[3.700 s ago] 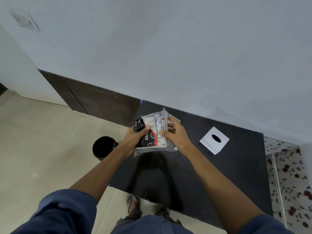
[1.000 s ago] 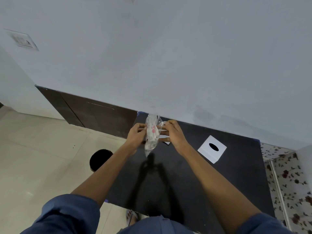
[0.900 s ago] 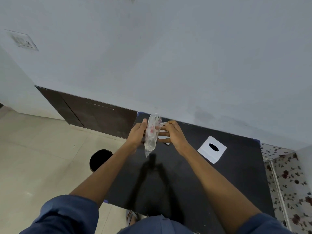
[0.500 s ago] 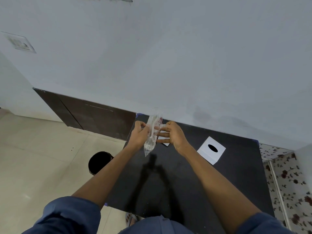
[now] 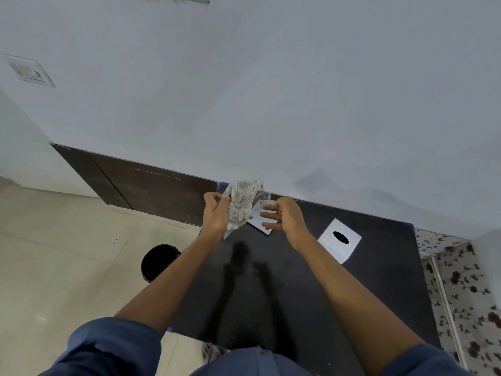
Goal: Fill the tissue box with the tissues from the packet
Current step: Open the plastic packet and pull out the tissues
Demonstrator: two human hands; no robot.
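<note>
Above the black table [image 5: 298, 294], both raised hands' fingers [image 5: 267, 214] pinching the clear tissue packet [image 5: 241, 206], forearms outstretched.

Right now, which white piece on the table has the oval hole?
The tissue box, standing alone right of the right hand. The flat white piece lies behind both hands under the packet, no oval hole visible.

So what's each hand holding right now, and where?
Both hold the tissue packet, off the table: left hand on its left side, right hand pinching the clear wrapper's right edge.
</note>
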